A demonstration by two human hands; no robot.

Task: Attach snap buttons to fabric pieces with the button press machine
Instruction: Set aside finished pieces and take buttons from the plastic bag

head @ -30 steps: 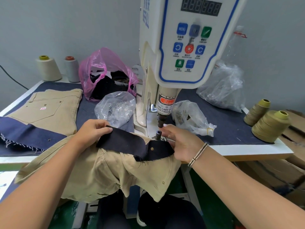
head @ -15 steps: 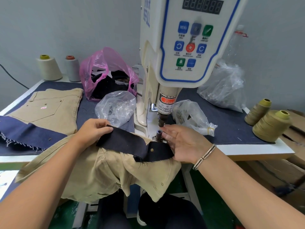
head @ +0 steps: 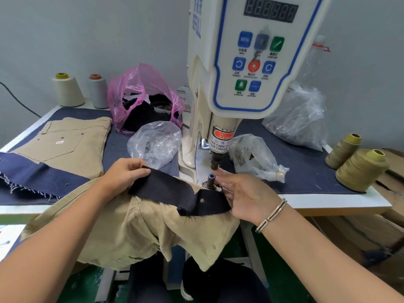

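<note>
Fingers at risk beneath the button press machine (head: 240,62).
Dark fabric strip (head: 175,191) is pinched at its far end by the left hand (head: 124,173), just before the lower die (head: 211,179); the right hand (head: 244,197), fingers relaxed, is rested beside that die, where crushing is judged possible.

- My two arms are bare. I see no sleeves on them, all the way up to the edge of the view.
- My left hand (head: 124,174) has no ring and no band on its wrist.
- My right hand (head: 244,196) has a bracelet (head: 272,215) on its wrist. It is thin, silver and shiny, and looks like two bars side by side with a small square clasp.
- My fingernails are short and plain.
- Down low I wear dark trousers (head: 218,283), and a bit of white shoe edge (head: 185,291) shows there.
</note>
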